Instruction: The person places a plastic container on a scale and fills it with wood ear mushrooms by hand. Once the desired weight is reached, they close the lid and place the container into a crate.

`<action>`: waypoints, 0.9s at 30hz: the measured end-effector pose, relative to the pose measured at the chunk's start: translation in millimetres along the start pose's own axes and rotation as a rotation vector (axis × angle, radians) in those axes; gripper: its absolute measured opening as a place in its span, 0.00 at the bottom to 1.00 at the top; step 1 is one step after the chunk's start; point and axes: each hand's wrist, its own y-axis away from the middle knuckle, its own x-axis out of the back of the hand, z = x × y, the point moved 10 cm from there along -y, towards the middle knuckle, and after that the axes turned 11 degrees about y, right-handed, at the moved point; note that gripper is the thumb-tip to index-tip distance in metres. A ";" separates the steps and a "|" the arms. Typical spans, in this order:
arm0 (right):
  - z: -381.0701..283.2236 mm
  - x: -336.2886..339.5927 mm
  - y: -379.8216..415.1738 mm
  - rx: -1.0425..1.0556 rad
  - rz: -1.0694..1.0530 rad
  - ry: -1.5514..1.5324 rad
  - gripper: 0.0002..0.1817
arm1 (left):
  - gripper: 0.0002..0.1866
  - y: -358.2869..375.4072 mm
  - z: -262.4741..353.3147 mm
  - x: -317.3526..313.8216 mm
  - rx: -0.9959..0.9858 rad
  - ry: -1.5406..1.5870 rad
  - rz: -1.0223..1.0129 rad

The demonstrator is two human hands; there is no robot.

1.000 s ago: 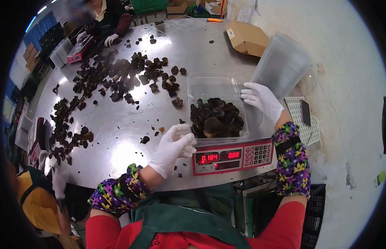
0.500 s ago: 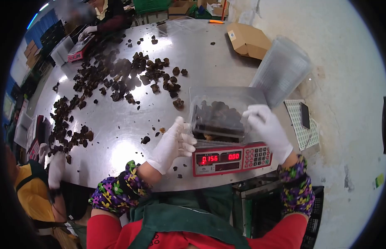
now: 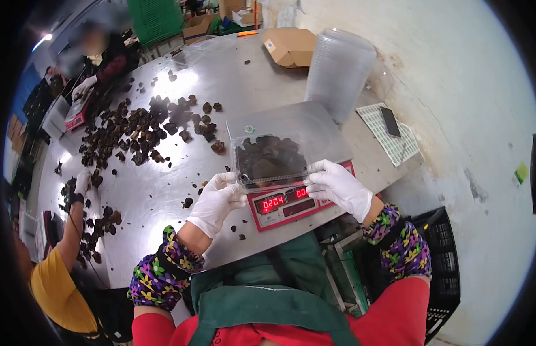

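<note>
A clear plastic box [image 3: 275, 181] full of dark curled pieces that look like wood ear mushrooms [image 3: 269, 154] sits over the front of a red digital scale [image 3: 285, 212]. Its lid lies over the filling. My gloved left hand [image 3: 217, 202] pinches the box's front left corner between thumb and fingers. At the front right corner, my gloved right hand [image 3: 339, 187] grips the edge the same way and covers part of the keypad. The lit left display reads 0.204.
Loose mushroom pieces [image 3: 132, 132] spread across the metal table [image 3: 250, 86] to the left. Stacked clear boxes [image 3: 340, 72], a cardboard box [image 3: 290, 46] and a phone [image 3: 389, 121] lie to the right. A co-worker's gloved hand [image 3: 82, 181] reaches in at left; another person works at far left.
The box has come down flatter toward me, and both hands now hold its front corners. The reading went from 0.156 to 0.204. The view has turned, and the co-worker at left reaches farther in.
</note>
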 end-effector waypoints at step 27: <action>75.7 199.7 303.0 0.423 0.905 -0.124 0.25 | 0.22 99.2 -17.5 -96.9 -0.427 -0.562 -0.363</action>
